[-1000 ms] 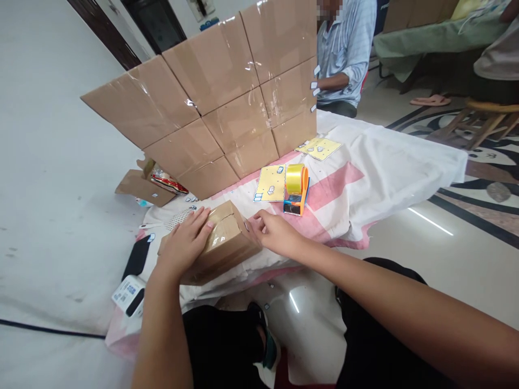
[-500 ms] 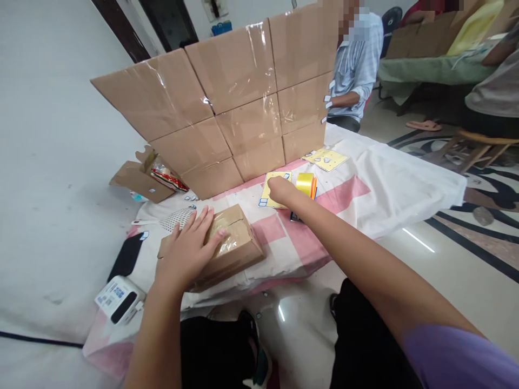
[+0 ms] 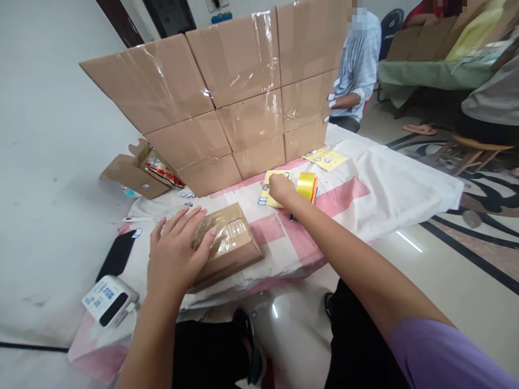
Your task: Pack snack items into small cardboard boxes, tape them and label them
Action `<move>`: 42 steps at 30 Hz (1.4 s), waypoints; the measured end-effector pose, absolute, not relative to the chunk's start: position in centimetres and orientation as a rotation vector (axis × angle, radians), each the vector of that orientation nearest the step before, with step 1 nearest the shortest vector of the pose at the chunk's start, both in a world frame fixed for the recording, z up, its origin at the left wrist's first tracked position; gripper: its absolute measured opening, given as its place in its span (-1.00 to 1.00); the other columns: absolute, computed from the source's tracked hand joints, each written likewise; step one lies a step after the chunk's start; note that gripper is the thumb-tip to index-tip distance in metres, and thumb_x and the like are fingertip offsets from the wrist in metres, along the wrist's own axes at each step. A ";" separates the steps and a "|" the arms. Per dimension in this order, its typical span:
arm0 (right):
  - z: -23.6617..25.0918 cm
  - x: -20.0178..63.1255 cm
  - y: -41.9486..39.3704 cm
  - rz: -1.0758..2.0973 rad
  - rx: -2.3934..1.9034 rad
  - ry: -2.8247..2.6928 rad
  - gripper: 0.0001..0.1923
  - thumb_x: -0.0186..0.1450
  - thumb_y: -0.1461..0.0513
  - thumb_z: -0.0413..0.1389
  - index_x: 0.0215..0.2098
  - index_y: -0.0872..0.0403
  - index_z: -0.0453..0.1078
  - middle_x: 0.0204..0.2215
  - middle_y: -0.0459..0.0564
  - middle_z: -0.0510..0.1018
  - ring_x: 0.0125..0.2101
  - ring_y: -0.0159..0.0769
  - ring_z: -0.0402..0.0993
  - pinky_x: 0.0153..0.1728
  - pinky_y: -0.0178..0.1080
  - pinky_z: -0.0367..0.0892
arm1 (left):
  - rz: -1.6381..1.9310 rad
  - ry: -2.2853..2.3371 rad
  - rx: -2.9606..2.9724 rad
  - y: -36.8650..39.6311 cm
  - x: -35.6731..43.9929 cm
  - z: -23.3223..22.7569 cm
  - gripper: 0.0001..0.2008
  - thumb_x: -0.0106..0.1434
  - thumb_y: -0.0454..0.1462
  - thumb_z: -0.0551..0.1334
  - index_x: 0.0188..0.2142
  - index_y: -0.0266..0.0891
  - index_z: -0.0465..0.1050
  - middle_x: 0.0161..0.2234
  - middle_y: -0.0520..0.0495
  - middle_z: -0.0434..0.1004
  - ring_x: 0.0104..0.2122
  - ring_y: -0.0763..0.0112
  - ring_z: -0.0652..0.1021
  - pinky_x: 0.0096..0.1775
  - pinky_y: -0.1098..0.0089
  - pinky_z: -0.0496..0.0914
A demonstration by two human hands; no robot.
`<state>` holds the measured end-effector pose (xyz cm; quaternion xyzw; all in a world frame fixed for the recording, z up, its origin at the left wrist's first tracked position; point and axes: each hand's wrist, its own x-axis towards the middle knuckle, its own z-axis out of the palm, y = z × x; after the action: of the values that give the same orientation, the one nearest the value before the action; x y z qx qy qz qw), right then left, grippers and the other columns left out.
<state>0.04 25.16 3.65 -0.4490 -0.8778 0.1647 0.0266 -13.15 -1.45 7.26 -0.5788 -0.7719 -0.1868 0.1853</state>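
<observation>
My left hand [image 3: 176, 243] rests with fingers spread on the left end of a taped cardboard box [image 3: 239, 229]. My right hand [image 3: 281, 189] is over a yellow card [image 3: 265, 199] with blue-edged patches on it. Its fingers are curled together, and whatever they pinch, if anything, is hidden. Just right of that hand stands a roll of yellow tape [image 3: 306, 185], with something orange and blue behind it. Farther back lies a second yellow card [image 3: 327, 159] with small pale pieces on it.
A tall folded cardboard panel [image 3: 247, 81] stands across the table. To the left are an open carton [image 3: 138, 173], a white perforated spatula [image 3: 172, 213], a black phone-like slab [image 3: 117, 254] and a white device [image 3: 109, 300]. A person in a light shirt [image 3: 359, 65] sits beyond.
My left hand has slid left along the box, baring more of its taped top. My right hand stays over the yellow card, its fingers slightly shifted. The view has shifted a little.
</observation>
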 end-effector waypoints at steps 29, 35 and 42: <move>6.6 11.7 10.6 1.398 -0.381 -2.130 -0.88 0.39 0.32 0.01 -0.12 0.06 0.33 -0.43 -0.15 0.53 -0.43 -0.40 0.45 -0.35 -0.35 0.27 | -1.278 -2.202 -1.736 -0.4 -3.7 7.2 -0.91 0.35 -0.22 0.23 -0.26 -0.14 0.49 -0.43 0.12 0.55 -0.50 0.53 0.47 -0.39 0.48 0.33; 7.0 12.4 11.4 0.871 -0.445 -2.456 -0.79 0.46 0.27 -0.06 0.03 0.10 0.29 -0.28 0.03 0.61 -0.33 -0.27 0.51 -0.33 -0.29 0.21 | -1.021 -2.188 -1.701 0.2 -3.2 6.9 -0.91 0.38 -0.24 0.17 -0.27 -0.17 0.40 -0.41 0.11 0.53 -0.45 0.50 0.51 -0.38 0.46 0.29; 7.3 12.9 11.7 0.623 -0.407 -2.534 -0.82 0.47 0.27 -0.10 -0.08 0.08 0.32 -0.35 -0.02 0.60 -0.38 -0.29 0.47 -0.39 -0.31 0.10 | -0.999 -2.043 -1.744 0.4 -2.8 7.7 -0.92 0.34 -0.26 0.22 -0.30 -0.21 0.36 -0.42 0.06 0.39 -0.46 0.46 0.42 -0.37 0.42 0.29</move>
<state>12.94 11.71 7.28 -0.1493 -0.9296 0.2285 0.2475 -2.85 0.38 7.66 -0.6028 -0.7060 -0.3453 0.1373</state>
